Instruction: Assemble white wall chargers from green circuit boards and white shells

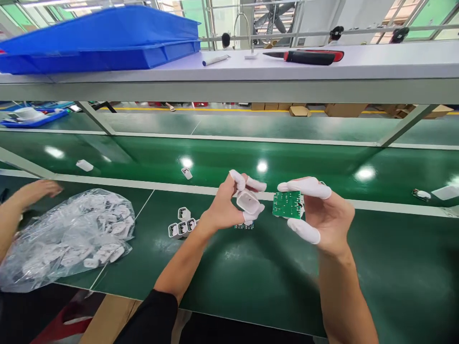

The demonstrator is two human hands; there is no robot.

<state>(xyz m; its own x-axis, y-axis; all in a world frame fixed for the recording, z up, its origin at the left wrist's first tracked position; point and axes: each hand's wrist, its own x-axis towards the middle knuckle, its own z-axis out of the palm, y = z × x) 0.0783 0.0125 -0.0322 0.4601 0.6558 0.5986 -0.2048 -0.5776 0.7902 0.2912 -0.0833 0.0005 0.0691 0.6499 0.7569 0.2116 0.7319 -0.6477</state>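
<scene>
My left hand (pixel 229 200), with white finger cots on some fingers, grips a small white plastic housing (pixel 248 202) whose open end faces me. Just to its right, my right hand (pixel 322 210) pinches a green circuit board (pixel 286 204) between thumb and fingers, also in white finger cots. A gap separates board and housing. Behind my left hand another circuit board (pixel 244 225) lies partly hidden on the green table. Several white housings (pixel 182 228) with dark parts inside stand grouped left of my left wrist.
A clear plastic bag (pixel 75 234) of white parts lies at left, beside another person's hand (pixel 39 189). White pieces (pixel 186 173) sit on the green belt beyond. Overhead, a shelf (pixel 229 74) holds blue trays (pixel 107 40), pliers (pixel 311 56) and a pen-like tube (pixel 215 60).
</scene>
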